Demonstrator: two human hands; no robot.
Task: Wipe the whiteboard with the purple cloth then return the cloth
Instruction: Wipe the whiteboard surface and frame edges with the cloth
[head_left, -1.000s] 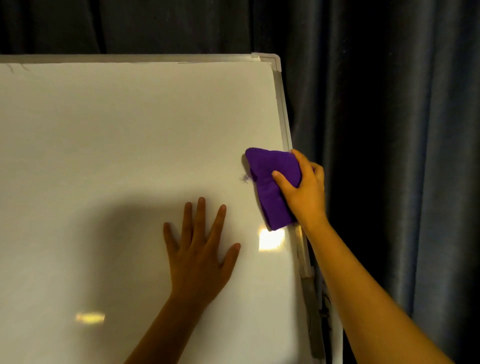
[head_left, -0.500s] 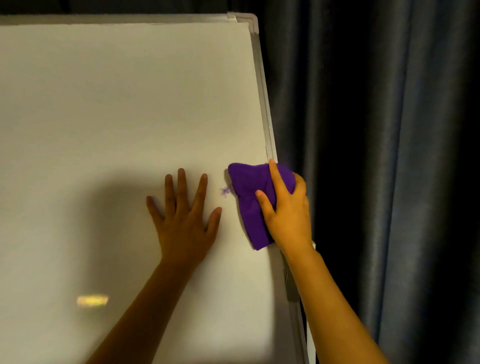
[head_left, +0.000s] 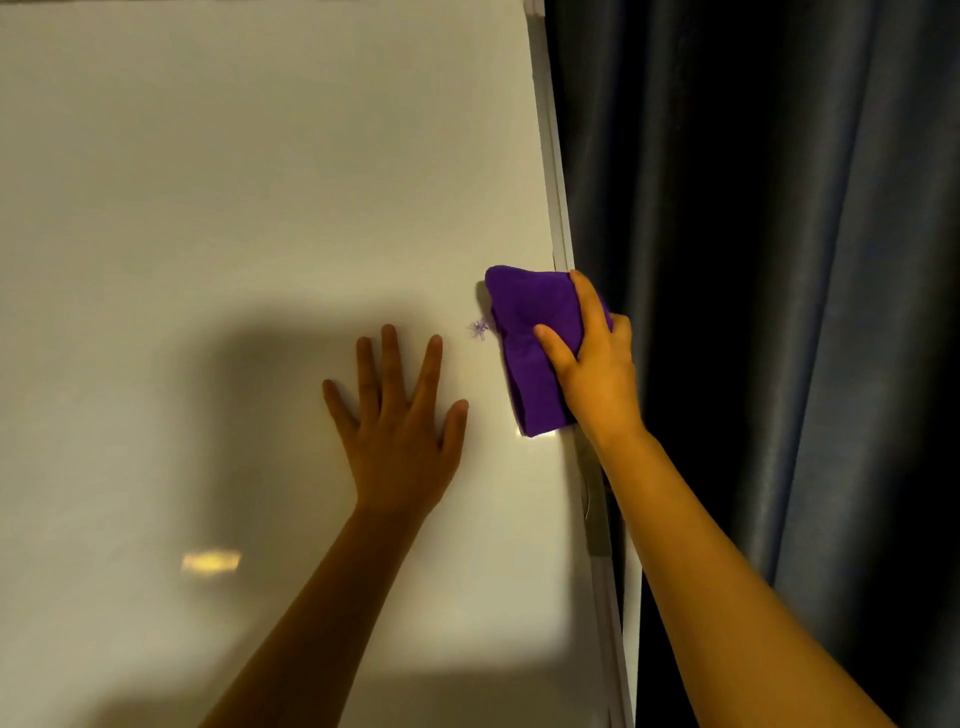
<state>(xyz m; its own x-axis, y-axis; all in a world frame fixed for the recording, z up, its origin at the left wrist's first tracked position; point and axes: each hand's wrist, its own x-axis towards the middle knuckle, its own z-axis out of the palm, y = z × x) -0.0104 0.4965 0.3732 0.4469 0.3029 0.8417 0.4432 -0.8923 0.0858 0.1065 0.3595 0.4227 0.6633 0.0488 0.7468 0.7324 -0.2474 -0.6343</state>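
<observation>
1. No containers in view; nothing is held in anything but the hands.
2. Whiteboard (head_left: 234, 208) fills the left of the view; its frame edge (head_left: 553, 171) runs from 12 o'clock down toward 5 o'clock. Dark curtain (head_left: 779, 260) hangs at 3 o'clock.
3. Right hand (head_left: 597, 374) grips the purple cloth (head_left: 524, 332), fingers curled over it, pressing it on the board just beside the frame edge, slightly right of centre.
4. Loose purple thread (head_left: 478, 329) sits at the cloth's 9 o'clock side.
5. Left hand (head_left: 400, 415) lies flat on the board, fingers spread wide, holding nothing, at the cloth's 8 o'clock, near but apart.
6. Against half a second ago: the board's top corner has nearly left the view at 12 o'clock; cloth and right hand keep the same grip at the frame edge; left hand stays splayed on the board.
</observation>
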